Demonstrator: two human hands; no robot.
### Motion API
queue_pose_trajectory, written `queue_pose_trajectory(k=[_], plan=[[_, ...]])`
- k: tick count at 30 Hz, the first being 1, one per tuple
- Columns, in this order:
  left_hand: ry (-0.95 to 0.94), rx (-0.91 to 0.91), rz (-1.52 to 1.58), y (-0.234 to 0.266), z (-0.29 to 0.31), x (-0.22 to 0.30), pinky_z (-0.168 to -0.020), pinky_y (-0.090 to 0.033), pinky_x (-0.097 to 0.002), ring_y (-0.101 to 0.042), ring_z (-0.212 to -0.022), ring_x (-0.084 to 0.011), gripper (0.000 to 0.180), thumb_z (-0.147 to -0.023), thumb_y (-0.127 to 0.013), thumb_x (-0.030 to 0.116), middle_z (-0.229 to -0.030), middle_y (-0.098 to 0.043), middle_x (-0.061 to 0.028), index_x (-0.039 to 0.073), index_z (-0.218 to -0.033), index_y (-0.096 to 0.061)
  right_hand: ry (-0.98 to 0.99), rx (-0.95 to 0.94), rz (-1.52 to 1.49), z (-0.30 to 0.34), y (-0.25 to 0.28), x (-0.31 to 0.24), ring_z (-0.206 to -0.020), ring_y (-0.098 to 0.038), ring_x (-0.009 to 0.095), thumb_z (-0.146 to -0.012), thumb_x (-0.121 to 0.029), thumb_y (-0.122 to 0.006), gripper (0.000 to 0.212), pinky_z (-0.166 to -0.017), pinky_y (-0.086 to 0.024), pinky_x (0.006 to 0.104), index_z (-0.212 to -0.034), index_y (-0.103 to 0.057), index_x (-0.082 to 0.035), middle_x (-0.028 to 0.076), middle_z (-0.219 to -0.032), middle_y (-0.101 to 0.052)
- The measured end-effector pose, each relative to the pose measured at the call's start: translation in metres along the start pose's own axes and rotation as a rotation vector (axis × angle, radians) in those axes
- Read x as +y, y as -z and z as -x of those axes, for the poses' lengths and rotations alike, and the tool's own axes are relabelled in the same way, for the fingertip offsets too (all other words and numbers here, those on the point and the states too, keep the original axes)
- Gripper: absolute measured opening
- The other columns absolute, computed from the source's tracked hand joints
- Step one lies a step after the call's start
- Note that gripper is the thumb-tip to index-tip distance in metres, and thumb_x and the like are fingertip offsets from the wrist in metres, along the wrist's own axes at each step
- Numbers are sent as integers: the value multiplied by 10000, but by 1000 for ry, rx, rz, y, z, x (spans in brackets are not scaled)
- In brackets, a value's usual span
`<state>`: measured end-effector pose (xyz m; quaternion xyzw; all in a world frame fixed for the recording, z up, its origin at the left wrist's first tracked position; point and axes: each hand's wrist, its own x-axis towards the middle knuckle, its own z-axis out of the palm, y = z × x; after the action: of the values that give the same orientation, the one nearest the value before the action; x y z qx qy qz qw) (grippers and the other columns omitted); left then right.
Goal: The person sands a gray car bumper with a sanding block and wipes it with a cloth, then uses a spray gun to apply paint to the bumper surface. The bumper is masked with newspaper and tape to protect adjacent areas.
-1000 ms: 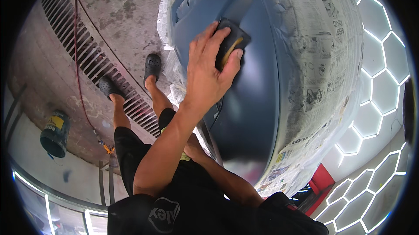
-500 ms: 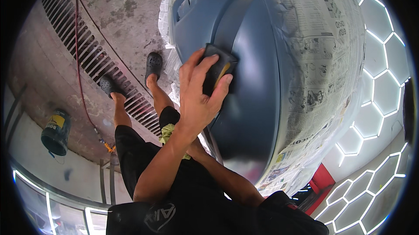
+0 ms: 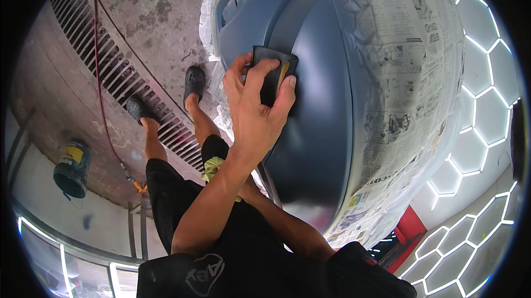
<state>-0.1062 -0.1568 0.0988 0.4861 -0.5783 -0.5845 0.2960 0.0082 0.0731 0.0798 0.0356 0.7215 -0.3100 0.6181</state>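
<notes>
While working the dark block over the blue-grey panel, in what looks like a rubbing-down step, spread pressure evenly across the full face. Note the left hand: closed around the block in a pinch, with thumb along the right edge and fingers bent over the top and left side. Locate the block directly under those fingertips, with its far end projecting just beyond them, across the lower end of the recessed channel.

Note the right hand: mostly hidden behind the left forearm; cannot tell whether open or closed. Record yellow-green cloth below and to the left of the left hand; cannot tell whether held.

Recommended: lay the block flat and follow the panel's curve rather than rocking onto one edge. Avoid bearing down through single fingertips, as likely to leave tracks. Lighten the touch at the channel's edges just ahead of the fingers, judged the easiest place to cut through. Stop strokes short of the newspaper masking, well to the right of the thumb. Check the sheen beside the thumb for uneven patches.
</notes>
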Motion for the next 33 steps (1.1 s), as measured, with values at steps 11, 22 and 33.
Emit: queue_pose_trajectory(k=[11,22,33], plan=[[-16,-7,10,-4,-20,3,-1134,-458,-545,-522,-1328,-437,404,-972,-863,240,-1458,-551,-273,124,-1339,-738,-113,19,59,-5,0,11,-1189,-738,285,-1086,-489,-730,608,-1039,-546,415,-1394,-683,33,191,-1287,-791],[4,-7,-23,-8,-36,8,-1150,-491,-477,-579,-1412,-368,433,-972,-901,286,-1517,-585,-218,121,-1343,-753,-155,45,35,-7,-2,18,-1234,-727,263,-1073,-494,-746,626,-1069,-543,401,-1436,-679,11,167,-1349,-786],[46,-130,264,15,-4,-10,-1188,-494,-479,-604,-1418,-404,523,-1000,-841,242,-1547,-605,-268,8,-1430,-654,-224,-6,101,-7,2,5,-1237,-724,264,-1072,-491,-749,636,-1082,-535,400,-1453,-669,12,168,-1321,-793]])
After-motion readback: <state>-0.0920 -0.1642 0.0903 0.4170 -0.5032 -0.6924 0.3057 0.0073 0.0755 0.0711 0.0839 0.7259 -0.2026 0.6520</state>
